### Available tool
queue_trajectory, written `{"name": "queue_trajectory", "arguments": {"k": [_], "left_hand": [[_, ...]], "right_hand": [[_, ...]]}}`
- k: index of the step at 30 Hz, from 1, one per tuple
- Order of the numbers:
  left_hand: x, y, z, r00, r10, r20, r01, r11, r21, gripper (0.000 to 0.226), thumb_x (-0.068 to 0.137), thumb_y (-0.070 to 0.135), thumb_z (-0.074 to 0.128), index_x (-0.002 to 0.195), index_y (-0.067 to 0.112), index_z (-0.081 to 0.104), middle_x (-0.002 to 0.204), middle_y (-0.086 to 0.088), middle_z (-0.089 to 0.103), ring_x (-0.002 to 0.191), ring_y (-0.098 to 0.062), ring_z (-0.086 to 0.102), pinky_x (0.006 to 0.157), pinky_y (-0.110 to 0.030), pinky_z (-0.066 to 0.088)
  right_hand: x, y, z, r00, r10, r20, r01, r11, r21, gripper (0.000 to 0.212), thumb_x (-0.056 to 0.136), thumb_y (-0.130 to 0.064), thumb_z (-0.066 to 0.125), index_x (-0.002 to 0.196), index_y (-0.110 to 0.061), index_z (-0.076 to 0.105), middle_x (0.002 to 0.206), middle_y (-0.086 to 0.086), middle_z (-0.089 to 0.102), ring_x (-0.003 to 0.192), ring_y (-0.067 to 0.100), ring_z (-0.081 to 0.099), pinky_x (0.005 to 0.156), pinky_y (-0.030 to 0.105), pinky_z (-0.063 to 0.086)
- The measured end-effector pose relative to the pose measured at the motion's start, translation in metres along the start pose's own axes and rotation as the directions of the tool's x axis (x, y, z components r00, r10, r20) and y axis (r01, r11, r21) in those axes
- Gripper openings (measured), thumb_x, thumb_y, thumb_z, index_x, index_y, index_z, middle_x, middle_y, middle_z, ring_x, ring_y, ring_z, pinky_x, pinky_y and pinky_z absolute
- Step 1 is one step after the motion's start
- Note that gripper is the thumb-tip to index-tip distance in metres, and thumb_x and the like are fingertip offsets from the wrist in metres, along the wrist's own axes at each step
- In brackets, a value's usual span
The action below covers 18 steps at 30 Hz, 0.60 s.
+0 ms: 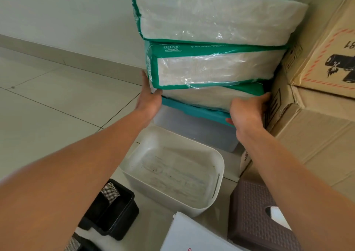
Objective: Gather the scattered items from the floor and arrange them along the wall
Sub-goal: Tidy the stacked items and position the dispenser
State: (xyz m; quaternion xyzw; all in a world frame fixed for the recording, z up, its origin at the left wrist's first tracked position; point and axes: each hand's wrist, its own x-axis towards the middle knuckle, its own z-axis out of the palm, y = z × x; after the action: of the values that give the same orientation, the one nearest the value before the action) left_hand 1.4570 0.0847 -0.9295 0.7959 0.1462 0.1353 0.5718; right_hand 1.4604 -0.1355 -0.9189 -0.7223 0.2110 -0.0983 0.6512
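Three green-and-clear tissue packs are stacked against the white wall: the top pack [217, 18], the middle pack [213, 66] and the bottom pack [207, 97]. They rest on a translucent bin with a teal lid [192, 112]. My left hand [148, 95] presses flat against the stack's left end, fingers up along the middle pack. My right hand [247, 106] grips the right front corner of the bottom pack, thumb under it near the lid.
Stacked cardboard boxes [317, 77] stand tight on the right. An empty white tub [172, 172] sits on the tiled floor in front of the bin. Nearer lie a black mesh organiser [113, 210], a brown tissue box [257, 218] and a white box [192, 235].
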Motion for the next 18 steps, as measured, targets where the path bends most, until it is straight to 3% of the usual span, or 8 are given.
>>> {"name": "queue_trajectory", "arguments": {"k": [2,4,7,10,13,15,16,18], "left_hand": [[0.004,0.007,-0.001,0.999,0.000,0.050,-0.004,0.997,0.071,0.054,0.103,0.041,0.042,0.154,0.029,0.028,0.146,0.003,0.049,0.128,-0.021,0.047,0.097,-0.031,0.036],[0.010,0.018,-0.002,0.994,-0.047,0.096,0.035,0.993,0.117,0.045,0.103,0.039,0.041,0.144,0.021,0.043,0.133,0.001,0.053,0.115,-0.020,0.048,0.092,-0.031,0.035],[0.017,0.029,-0.004,0.989,-0.100,0.110,0.089,0.991,0.101,0.040,0.103,0.037,0.046,0.138,0.018,0.048,0.120,0.003,0.049,0.107,-0.017,0.044,0.089,-0.030,0.032],[0.016,0.029,0.000,0.995,-0.094,0.036,0.093,0.995,0.025,0.033,0.102,0.033,0.049,0.133,0.019,0.051,0.114,0.003,0.051,0.103,-0.016,0.045,0.086,-0.029,0.033],[-0.001,0.027,0.007,0.973,-0.017,-0.232,-0.025,0.984,-0.176,0.018,0.102,0.023,0.043,0.113,0.019,0.057,0.097,0.007,0.060,0.088,-0.012,0.053,0.074,-0.023,0.041],[-0.010,0.020,0.008,0.885,0.014,-0.465,-0.234,0.877,-0.419,0.026,0.103,0.027,0.037,0.109,0.018,0.060,0.100,0.002,0.062,0.087,-0.008,0.059,0.075,-0.022,0.045],[-0.015,0.015,0.008,0.827,0.046,-0.561,-0.343,0.831,-0.437,0.023,0.102,0.030,0.036,0.104,0.019,0.057,0.103,-0.003,0.059,0.090,-0.013,0.059,0.080,-0.025,0.047],[-0.031,0.008,0.012,0.714,0.268,-0.647,-0.525,0.816,-0.241,0.008,0.100,0.027,0.042,0.098,0.019,0.043,0.103,-0.008,0.045,0.094,-0.026,0.051,0.084,-0.031,0.044]], "right_hand": [[-0.007,-0.001,-0.002,1.000,-0.003,-0.015,0.002,0.999,-0.053,0.080,0.090,-0.024,0.047,0.157,-0.031,0.005,0.161,0.006,0.018,0.143,0.028,0.032,0.116,0.049,0.036],[-0.020,0.003,-0.006,0.995,-0.093,-0.030,0.090,0.992,-0.094,0.097,0.074,-0.020,0.054,0.156,-0.033,0.003,0.159,0.003,0.015,0.141,0.029,0.036,0.113,0.049,0.040],[-0.028,0.008,-0.013,0.994,-0.103,0.035,0.106,0.989,-0.105,0.099,0.078,-0.020,0.056,0.158,-0.033,0.000,0.160,0.001,0.012,0.139,0.030,0.037,0.110,0.050,0.044],[-0.019,0.002,-0.017,0.996,-0.059,0.064,0.068,0.986,-0.151,0.102,0.074,-0.029,0.053,0.157,-0.039,-0.005,0.163,-0.001,0.011,0.145,0.030,0.033,0.112,0.051,0.041],[-0.014,0.001,-0.023,0.996,-0.057,0.069,0.067,0.985,-0.159,0.101,0.071,-0.034,0.049,0.155,-0.040,-0.004,0.164,-0.001,0.014,0.148,0.028,0.031,0.117,0.049,0.035],[-0.020,-0.001,-0.025,0.983,-0.173,0.067,0.183,0.965,-0.187,0.098,0.078,-0.028,0.052,0.158,-0.032,-0.004,0.164,0.000,0.011,0.149,0.027,0.027,0.120,0.048,0.030],[-0.022,-0.001,-0.025,0.970,-0.235,0.066,0.244,0.948,-0.202,0.093,0.084,-0.022,0.053,0.160,-0.026,-0.001,0.163,0.002,0.010,0.148,0.026,0.027,0.120,0.046,0.029],[-0.031,-0.001,-0.026,0.940,-0.332,0.075,0.340,0.914,-0.223,0.079,0.092,-0.008,0.052,0.158,-0.019,0.010,0.159,0.006,0.012,0.139,0.024,0.037,0.115,0.032,0.034]]}}
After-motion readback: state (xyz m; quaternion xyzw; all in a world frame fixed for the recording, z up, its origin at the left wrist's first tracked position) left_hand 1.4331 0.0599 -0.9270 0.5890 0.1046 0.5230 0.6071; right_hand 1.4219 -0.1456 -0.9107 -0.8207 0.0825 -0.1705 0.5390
